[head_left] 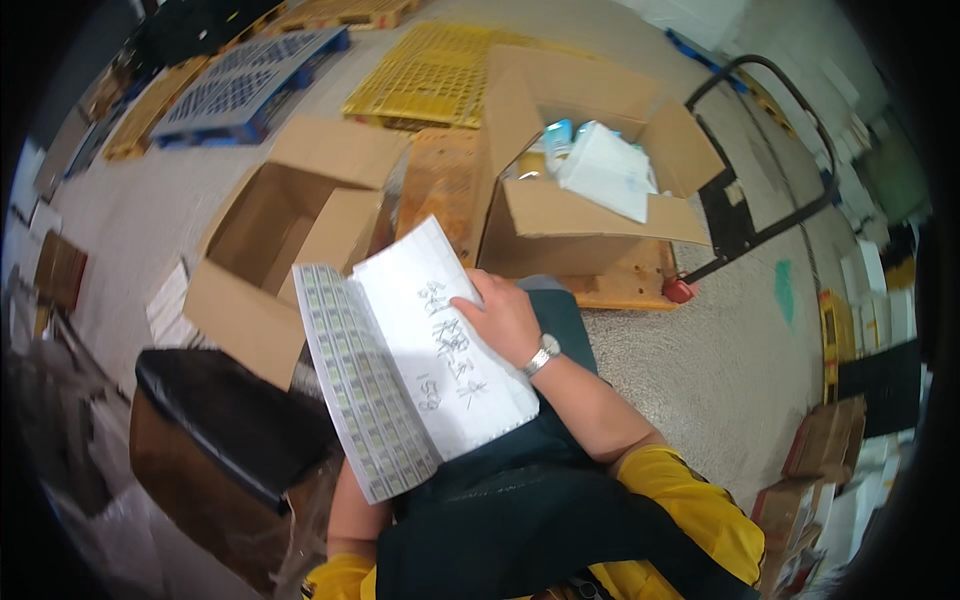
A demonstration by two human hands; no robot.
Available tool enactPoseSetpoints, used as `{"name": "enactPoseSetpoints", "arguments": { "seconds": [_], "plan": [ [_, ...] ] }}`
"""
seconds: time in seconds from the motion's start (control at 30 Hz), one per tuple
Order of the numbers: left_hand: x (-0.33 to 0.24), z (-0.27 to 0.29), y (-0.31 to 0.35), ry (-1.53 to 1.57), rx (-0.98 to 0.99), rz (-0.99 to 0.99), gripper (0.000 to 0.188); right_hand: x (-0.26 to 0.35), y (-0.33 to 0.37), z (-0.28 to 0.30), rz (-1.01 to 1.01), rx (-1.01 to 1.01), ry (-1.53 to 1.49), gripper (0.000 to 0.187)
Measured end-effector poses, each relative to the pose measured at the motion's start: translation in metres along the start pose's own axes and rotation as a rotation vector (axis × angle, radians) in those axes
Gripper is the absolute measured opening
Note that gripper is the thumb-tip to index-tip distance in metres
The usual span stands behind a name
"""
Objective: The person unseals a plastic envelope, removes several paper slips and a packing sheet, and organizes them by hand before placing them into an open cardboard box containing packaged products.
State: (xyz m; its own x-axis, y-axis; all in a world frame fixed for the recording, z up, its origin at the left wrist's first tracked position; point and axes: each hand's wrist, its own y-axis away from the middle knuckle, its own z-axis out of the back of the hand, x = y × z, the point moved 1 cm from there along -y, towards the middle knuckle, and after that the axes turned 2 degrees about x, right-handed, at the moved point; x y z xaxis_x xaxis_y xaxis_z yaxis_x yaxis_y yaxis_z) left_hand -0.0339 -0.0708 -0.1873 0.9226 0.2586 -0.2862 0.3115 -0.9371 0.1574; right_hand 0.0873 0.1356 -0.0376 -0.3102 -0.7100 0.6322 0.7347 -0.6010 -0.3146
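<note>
My right hand [508,318] grips the upper right edge of a white paper pad [430,345], with the thumb lying over the handwritten page. Dark handwriting runs down that page. Left of the pad and against it, a sheet of small printed labels [365,390] stands tilted in rows of green and grey. My left forearm [357,512] rises from below and goes behind this sheet, which hides the left hand and its fingers. Both papers are held above my dark apron.
An open cardboard box [270,215] stands ahead left. Another open box [560,220] holding white and blue packages sits on an orange wooden platform [620,285], beside a black-handled trolley [815,150]. A black bag [230,410] lies near left. Yellow [430,70] and blue-grey [245,90] pallets lie beyond.
</note>
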Motion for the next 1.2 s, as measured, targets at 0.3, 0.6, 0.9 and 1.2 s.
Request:
{"name": "enactPoseSetpoints", "arguments": {
  "seconds": [0.3,0.6,0.9,1.2],
  "plan": [
    [0.010,-0.082,-0.039,-0.248,-0.131,0.100,0.049,-0.001,-0.014,0.039,0.097,-0.080,0.341,0.011],
    [0.015,-0.086,-0.067,-0.239,-0.161,0.168,0.061,-0.030,-0.015,0.041,-0.231,0.037,-0.113,0.026],
    [0.015,-0.084,-0.077,-0.011,-0.072,0.187,0.069,-0.040,-0.002,0.032,-0.428,0.067,-0.610,0.015],
    [0.018,-0.075,-0.077,0.150,0.009,0.135,0.070,-0.021,-0.024,0.041,0.130,-0.187,0.135,0.007]
  ]
}}
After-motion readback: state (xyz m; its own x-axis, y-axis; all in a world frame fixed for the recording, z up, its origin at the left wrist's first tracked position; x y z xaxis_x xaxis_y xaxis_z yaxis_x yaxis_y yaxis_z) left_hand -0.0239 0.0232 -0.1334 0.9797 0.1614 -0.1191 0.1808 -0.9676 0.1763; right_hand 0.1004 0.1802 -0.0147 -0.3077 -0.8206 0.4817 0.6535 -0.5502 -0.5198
